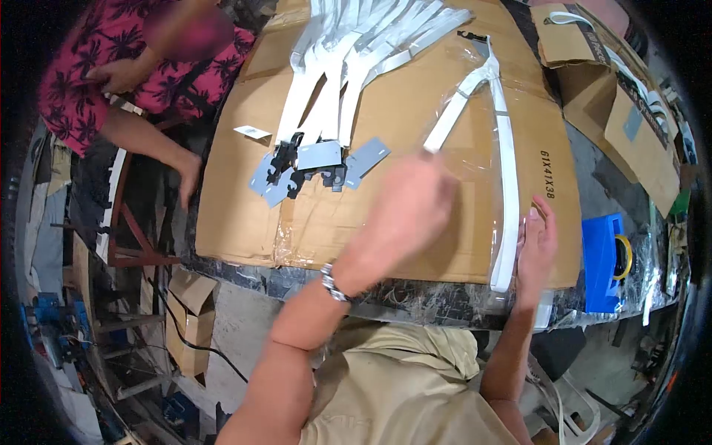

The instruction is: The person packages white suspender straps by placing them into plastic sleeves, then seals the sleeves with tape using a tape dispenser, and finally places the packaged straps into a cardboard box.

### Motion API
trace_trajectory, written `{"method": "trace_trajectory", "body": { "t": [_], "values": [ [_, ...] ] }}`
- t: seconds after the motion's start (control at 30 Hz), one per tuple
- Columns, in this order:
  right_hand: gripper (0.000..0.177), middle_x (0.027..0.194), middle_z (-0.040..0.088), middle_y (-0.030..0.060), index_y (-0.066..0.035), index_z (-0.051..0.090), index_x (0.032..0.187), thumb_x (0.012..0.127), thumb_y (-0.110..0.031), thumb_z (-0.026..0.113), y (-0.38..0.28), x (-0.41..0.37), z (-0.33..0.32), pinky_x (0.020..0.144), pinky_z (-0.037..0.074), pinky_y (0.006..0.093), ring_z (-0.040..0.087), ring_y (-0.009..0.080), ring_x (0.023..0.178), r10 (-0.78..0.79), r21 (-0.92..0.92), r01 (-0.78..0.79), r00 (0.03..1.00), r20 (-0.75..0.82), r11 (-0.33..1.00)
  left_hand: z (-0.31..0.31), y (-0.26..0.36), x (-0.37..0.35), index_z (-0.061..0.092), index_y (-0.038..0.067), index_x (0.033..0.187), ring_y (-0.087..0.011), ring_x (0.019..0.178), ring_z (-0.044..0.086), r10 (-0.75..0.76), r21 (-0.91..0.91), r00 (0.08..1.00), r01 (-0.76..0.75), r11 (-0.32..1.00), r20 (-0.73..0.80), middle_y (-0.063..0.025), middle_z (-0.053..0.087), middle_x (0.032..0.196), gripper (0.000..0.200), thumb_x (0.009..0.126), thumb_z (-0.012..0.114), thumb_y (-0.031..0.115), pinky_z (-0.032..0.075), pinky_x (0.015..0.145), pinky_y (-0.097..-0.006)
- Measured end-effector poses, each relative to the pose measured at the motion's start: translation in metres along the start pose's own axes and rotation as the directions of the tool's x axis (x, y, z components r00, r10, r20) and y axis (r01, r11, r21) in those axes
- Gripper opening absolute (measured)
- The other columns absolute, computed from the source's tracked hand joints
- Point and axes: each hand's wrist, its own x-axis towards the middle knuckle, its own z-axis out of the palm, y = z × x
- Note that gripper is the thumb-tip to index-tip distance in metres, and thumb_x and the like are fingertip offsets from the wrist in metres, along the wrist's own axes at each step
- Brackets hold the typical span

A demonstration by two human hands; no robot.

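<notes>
A white strap (506,185) lies bent over at its far end on the cardboard, with clear plastic around it and a small black hook (472,35) at the top. My left hand (415,211), smeared by motion, is at the short end of this strap; its fingers are too blurred to read. Beside the strap's long near end rests my right hand (538,245), fingers stretched out and apart. Farther left lies a fanned bundle of white straps (334,55), with black hooks (285,156) and grey cards (319,155) at its near ends.
Flattened cardboard (237,215) covers the worktable. At the right edge stand a blue tape dispenser (602,263) and an open carton (619,111) with white straps. Another person's arm (152,141) reaches beside the left edge. A small carton (191,326) sits below.
</notes>
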Motion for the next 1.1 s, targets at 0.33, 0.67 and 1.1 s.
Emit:
{"method": "trace_trajectory", "body": {
  "t": [0.33,0.67,1.1],
  "values": [
    [0.037,0.080,0.056,-0.0020,-0.004,0.049,0.138,0.103,-0.016,0.052,0.030,0.003,0.000,0.057,0.038,0.0185,0.050,0.0024,0.067,-0.033,0.071,0.032,0.999,0.013,0.997,-0.020,-0.084,-0.013,0.060,-0.007,0.089,-0.0398,0.097,0.055,0.132,0.517,0.970,-0.009,0.856,-0.202,-0.0256,0.058,0.096,0.022,0.081,0.066,0.013,0.046,0.083,-0.0482],
    [0.033,0.075,0.048,-0.0038,-0.001,0.051,0.135,0.103,-0.010,0.051,0.020,-0.004,-0.001,0.056,0.035,0.0194,0.045,0.0022,0.065,-0.072,0.044,0.072,0.997,0.000,0.996,-0.036,-0.105,-0.006,0.064,-0.007,0.091,-0.0414,0.081,0.061,-0.006,0.305,0.962,0.092,0.948,-0.273,-0.0240,0.064,0.084,0.015,0.083,0.057,0.002,0.050,0.073,-0.0435],
    [0.035,0.089,0.058,0.0019,0.002,0.051,0.135,0.101,-0.009,0.053,0.021,0.000,-0.007,0.072,0.044,0.0221,0.054,0.0076,0.080,-0.046,-0.002,0.046,0.998,0.041,0.999,-0.076,-0.142,-0.030,0.063,-0.001,0.094,-0.0125,0.070,0.068,-0.503,-0.776,0.837,0.167,0.609,-0.215,-0.0074,0.071,0.081,0.005,0.091,0.063,0.003,0.049,0.056,-0.0239]
  ]
}}
